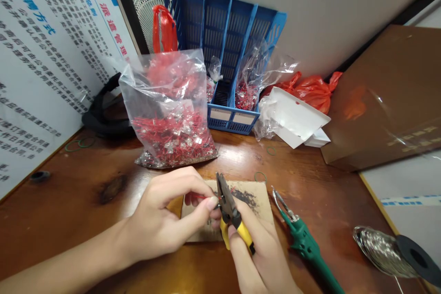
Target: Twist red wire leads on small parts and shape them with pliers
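My right hand (257,243) is closed around the yellow handles of a pair of pliers (225,197), whose dark jaws point up and away from me. Between thumb and fingertips, my left hand (175,211) pinches a small part with a red wire (198,196), right beside the jaws. Most of that part is hidden by the fingers. Below both hands lies a piece of cardboard (265,220) with dark scorch marks. Just beyond them stands a clear plastic bag (172,133) full of small red-wired parts.
A green soldering tool (306,243) lies at right, near a spool of solder wire (382,248). Behind are a blue divided rack (223,32), a white box (296,117), red bags (315,92) and a large brown carton (386,101). A black curved object (99,112) sits left.
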`<state>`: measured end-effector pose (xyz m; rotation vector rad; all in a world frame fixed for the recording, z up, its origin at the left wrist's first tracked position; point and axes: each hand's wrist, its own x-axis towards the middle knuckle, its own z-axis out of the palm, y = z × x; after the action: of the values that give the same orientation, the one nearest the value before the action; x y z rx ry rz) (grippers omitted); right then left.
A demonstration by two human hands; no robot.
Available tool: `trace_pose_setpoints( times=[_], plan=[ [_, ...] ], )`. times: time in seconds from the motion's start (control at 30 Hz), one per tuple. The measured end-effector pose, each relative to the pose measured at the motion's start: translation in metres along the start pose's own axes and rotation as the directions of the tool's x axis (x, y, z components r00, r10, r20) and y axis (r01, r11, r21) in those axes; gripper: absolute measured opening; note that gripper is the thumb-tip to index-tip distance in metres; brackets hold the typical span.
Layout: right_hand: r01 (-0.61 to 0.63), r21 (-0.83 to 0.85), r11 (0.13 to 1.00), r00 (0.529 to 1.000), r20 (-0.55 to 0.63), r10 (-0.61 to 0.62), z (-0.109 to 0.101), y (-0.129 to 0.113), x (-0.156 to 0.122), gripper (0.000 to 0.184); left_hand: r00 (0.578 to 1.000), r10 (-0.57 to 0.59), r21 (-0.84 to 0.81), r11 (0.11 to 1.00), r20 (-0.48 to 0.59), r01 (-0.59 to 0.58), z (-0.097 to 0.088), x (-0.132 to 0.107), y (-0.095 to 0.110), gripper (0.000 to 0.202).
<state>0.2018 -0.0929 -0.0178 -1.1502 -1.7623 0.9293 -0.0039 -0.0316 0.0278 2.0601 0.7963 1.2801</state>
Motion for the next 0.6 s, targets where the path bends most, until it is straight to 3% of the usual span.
trace_pose_setpoints(
  times=[0.23,0.43,0.6],
  plan=[
    [-0.128,-0.105,0.986,0.992,-0.02,0.127,0.0,-0.003,-0.005,0.051,1.0,-0.012,0.033,0.999,-0.006,0.013,0.0,-0.002,-0.001,0.015],
    [-0.106,-0.158,0.982,0.994,-0.028,0.103,-0.004,-0.013,-0.002,0.041,1.0,-0.021,0.028,0.999,-0.004,0.021,0.001,-0.002,-0.001,0.014],
    [-0.108,-0.162,0.981,0.994,-0.005,0.109,-0.005,-0.013,-0.002,0.045,1.0,-0.021,0.028,0.999,-0.014,0.022,0.0,-0.003,-0.001,0.014]
  ],
)
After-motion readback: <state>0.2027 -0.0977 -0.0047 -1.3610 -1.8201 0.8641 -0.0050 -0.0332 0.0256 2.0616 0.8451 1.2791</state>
